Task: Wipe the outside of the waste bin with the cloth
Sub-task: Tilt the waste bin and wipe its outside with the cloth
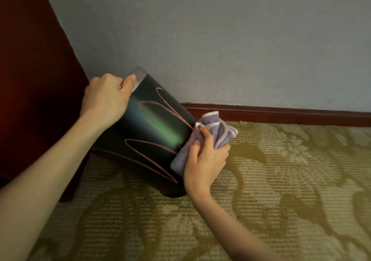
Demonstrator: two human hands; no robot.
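A black waste bin with pink looping lines on its side is tilted, its metal rim pointing up and left and its base low on the carpet. My left hand grips the rim at the top. My right hand holds a bunched grey-purple cloth with a pale edge and presses it against the bin's right side, near the base.
A dark red wooden piece of furniture stands right beside the bin on the left. A grey wall with a dark red skirting board runs behind. Patterned beige-green carpet covers the floor to the right and front.
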